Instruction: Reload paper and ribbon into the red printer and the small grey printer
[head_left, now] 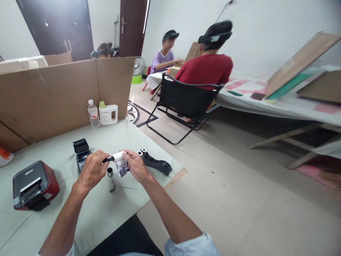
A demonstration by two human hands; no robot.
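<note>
Above the pale table, my right hand (135, 165) grips a small white paper roll (118, 156), with a loose end printed in black hanging below it. My left hand (93, 167) is closed on a slim black rod (108, 160) that meets the roll's left end; whether it goes inside cannot be seen. Below the hands on the cloth is a small dark cylinder with a bent grey end (110, 174). Just beyond my left hand sits a small dark printer (81, 151) with its lid raised. Right of my right hand lie black straps with white rolls at their far ends (157, 161).
A red and black printer (36, 185) stands at the left. Near the cardboard screen (53, 96) are a clear bottle (93, 114) and a white jug (108, 114). Past the table's right edge are a black folding chair (186, 92) with a seated person, and another table.
</note>
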